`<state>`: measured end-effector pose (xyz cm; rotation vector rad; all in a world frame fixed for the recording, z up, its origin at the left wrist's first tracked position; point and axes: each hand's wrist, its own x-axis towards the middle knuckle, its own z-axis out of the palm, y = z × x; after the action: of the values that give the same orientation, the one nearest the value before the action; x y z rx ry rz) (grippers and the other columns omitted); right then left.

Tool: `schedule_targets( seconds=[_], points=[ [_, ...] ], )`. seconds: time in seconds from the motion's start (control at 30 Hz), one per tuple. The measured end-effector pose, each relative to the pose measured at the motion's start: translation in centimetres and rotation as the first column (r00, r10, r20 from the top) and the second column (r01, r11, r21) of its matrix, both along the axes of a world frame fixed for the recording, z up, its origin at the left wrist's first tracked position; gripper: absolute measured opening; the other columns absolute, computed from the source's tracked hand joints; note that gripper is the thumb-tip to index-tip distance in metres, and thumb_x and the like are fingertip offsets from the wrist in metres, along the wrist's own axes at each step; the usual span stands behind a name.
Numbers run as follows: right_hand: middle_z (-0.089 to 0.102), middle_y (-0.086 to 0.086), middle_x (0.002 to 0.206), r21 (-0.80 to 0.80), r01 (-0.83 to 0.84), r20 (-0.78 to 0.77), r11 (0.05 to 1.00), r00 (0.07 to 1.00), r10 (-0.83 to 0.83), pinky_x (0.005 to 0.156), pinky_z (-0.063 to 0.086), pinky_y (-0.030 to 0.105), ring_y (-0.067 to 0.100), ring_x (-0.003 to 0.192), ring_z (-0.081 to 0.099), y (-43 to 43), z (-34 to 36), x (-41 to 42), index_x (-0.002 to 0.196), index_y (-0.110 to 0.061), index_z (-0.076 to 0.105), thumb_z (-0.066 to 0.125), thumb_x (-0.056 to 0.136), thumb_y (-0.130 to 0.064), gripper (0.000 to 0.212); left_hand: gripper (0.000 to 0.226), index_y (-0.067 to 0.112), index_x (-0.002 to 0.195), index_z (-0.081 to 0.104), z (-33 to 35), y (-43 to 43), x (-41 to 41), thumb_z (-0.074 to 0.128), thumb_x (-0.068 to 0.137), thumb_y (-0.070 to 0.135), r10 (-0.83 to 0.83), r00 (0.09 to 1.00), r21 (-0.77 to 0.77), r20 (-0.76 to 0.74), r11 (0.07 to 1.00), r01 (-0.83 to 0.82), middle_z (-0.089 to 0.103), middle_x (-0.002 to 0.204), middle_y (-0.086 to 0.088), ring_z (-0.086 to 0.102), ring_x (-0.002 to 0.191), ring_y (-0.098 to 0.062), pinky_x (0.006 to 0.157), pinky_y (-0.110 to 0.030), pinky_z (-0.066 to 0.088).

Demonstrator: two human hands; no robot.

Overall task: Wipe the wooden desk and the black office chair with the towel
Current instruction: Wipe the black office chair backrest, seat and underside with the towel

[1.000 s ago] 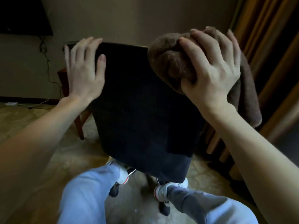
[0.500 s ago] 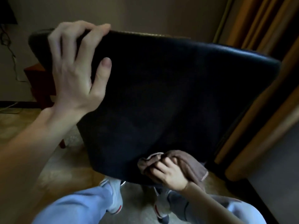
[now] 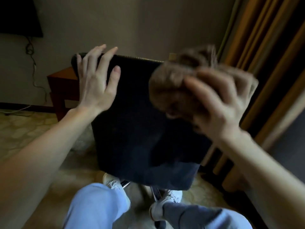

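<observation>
The black office chair (image 3: 140, 129) stands with its backrest facing me, filling the middle of the view. My left hand (image 3: 97, 80) grips the backrest's upper left corner, fingers hooked over the top edge, thumb on the back face. My right hand (image 3: 219, 103), blurred by motion, holds the bunched brown towel (image 3: 175, 83) against the backrest's upper right part. A corner of the wooden desk (image 3: 64, 76) shows behind the chair at the left.
Orange-brown curtains (image 3: 267, 63) hang close on the right. A cable (image 3: 33, 63) runs down the wall at the left to the patterned floor. My knees and white shoes (image 3: 115, 184) are right behind the chair's base.
My right hand with the towel has come up from the backrest's bottom edge to its upper right part. The view has pulled back; the left hand stays on the top corner.
</observation>
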<state>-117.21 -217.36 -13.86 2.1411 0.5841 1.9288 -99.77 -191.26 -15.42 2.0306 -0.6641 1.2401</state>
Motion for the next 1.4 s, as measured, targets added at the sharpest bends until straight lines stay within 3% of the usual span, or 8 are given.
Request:
schedule_targets(
  seconds=[0.17, 0.33, 0.47, 0.67, 0.8, 1.07, 1.23, 1.4],
  points=[
    [0.063, 0.004, 0.139, -0.031, 0.204, -0.019, 0.979, 0.979, -0.204, 0.101, 0.038, 0.048, 0.040, 0.123, 0.058, 2.4, 7.5, 3.9, 0.139, -0.024, 0.064, 0.055, 0.093, -0.022, 0.047, 0.044, 0.032, 0.138, 0.058, 1.9, 2.2, 0.4, 0.029, 0.107, 0.044, -0.007, 0.941, -0.208, -0.339, 0.976, -0.068, 0.041, 0.151, -0.005, 0.030, 0.145, -0.025, 0.124, -0.053, 0.017],
    [0.071, 0.002, 0.127, 0.074, 0.129, 0.051, 0.989, 0.990, -0.133, 0.088, 0.051, 0.043, 0.036, 0.109, 0.067, 2.5, 3.8, 8.2, 0.130, -0.020, 0.072, 0.060, 0.091, -0.020, 0.041, 0.047, 0.025, 0.138, 0.060, 0.5, 3.7, 2.6, 0.031, 0.106, 0.042, 0.009, 0.982, -0.120, -0.190, 0.992, -0.032, 0.043, 0.126, -0.002, 0.039, 0.131, -0.029, 0.111, -0.022, 0.026],
    [0.074, 0.006, 0.119, 0.004, 0.023, 0.228, 1.000, 0.973, -0.023, 0.082, 0.049, 0.045, 0.033, 0.103, 0.058, 1.0, 0.4, 10.8, 0.124, -0.021, 0.074, 0.072, 0.092, -0.027, 0.033, 0.036, 0.011, 0.131, 0.062, -0.6, 0.7, 3.9, 0.042, 0.107, 0.029, 0.083, 0.996, -0.198, -0.022, 0.977, -0.085, 0.046, 0.123, -0.008, 0.044, 0.125, -0.035, 0.110, -0.033, 0.033],
    [0.077, 0.015, 0.102, -0.192, -0.014, -0.325, 0.981, 0.944, -0.050, 0.077, 0.043, 0.037, 0.030, 0.085, 0.056, 0.9, -16.6, 13.2, 0.102, -0.018, 0.083, 0.096, 0.065, -0.025, 0.040, 0.028, 0.014, 0.128, 0.065, -1.4, -1.9, 5.5, 0.049, 0.107, 0.024, 0.134, 0.980, -0.283, 0.149, 0.955, -0.087, 0.053, 0.129, -0.020, 0.046, 0.126, -0.039, 0.112, -0.042, 0.033],
    [0.069, 0.012, 0.101, -0.185, -0.125, -0.535, 0.975, 0.845, 0.007, 0.085, 0.043, 0.037, 0.028, 0.088, 0.057, 1.2, -26.5, 14.5, 0.101, -0.012, 0.079, 0.079, 0.086, -0.016, 0.016, 0.026, 0.014, 0.125, 0.065, -1.7, -2.5, 6.0, 0.051, 0.105, 0.021, 0.186, 0.964, -0.297, 0.191, 0.947, -0.124, 0.055, 0.127, -0.021, 0.049, 0.124, -0.039, 0.110, -0.040, 0.034],
    [0.062, -0.007, 0.117, -0.313, -0.161, -0.890, 0.936, 0.394, -0.230, 0.109, 0.040, 0.040, 0.024, 0.114, 0.057, 2.3, -32.0, 13.2, 0.115, -0.031, 0.066, 0.065, 0.076, -0.029, 0.040, 0.032, 0.015, 0.132, 0.063, -1.6, -0.9, 5.1, 0.049, 0.106, 0.028, 0.153, 0.980, -0.209, 0.126, 0.970, -0.124, 0.054, 0.130, -0.018, 0.047, 0.126, -0.037, 0.110, -0.035, 0.034],
    [0.063, -0.001, 0.120, -0.038, -0.073, -0.693, 0.997, 0.720, 0.026, 0.078, 0.042, 0.041, 0.030, 0.098, 0.056, 4.2, -19.7, 9.9, 0.132, -0.031, 0.060, 0.078, 0.066, -0.034, 0.069, 0.048, 0.015, 0.118, 0.064, 0.7, 1.6, 4.3, 0.041, 0.098, 0.052, 0.094, 0.989, -0.257, -0.115, 0.959, -0.122, 0.056, 0.123, -0.009, 0.047, 0.121, -0.027, 0.099, -0.033, 0.037],
    [0.068, 0.011, 0.129, 0.155, -0.205, -0.077, 0.966, 0.973, 0.219, 0.092, 0.044, 0.052, 0.040, 0.109, 0.060, 6.4, -2.7, 5.4, 0.132, -0.020, 0.069, 0.072, 0.095, -0.030, 0.038, 0.057, 0.022, 0.118, 0.062, 0.7, 3.8, 2.2, 0.045, 0.093, 0.070, -0.048, 0.963, -0.335, -0.266, 0.941, -0.045, 0.054, 0.120, 0.005, 0.047, 0.117, -0.014, 0.109, -0.047, 0.040]
  ],
)
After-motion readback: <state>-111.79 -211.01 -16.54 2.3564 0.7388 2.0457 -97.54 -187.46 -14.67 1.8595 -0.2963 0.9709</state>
